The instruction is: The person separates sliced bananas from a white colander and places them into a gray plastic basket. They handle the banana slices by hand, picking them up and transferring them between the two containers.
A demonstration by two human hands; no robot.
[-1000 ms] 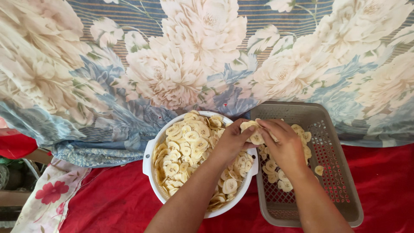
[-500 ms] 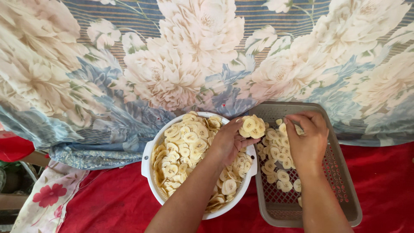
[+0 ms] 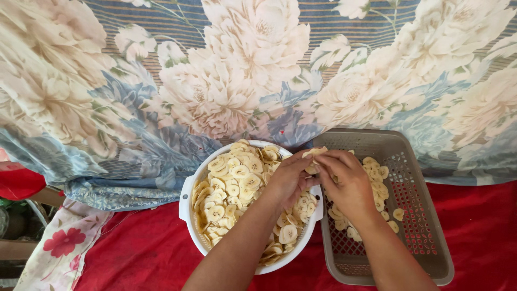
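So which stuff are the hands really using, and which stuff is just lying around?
In use:
- left hand and right hand, together holding a clump of pale slices
- white bowl heaped with slices
- grey slotted basket with a few slices in it

Just lying about:
- flowered sheet behind
- red cloth underneath
- red-flowered cloth at the left

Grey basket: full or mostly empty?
Mostly empty. The grey basket holds a thin scatter of slices at its left; bare perforated floor shows elsewhere.
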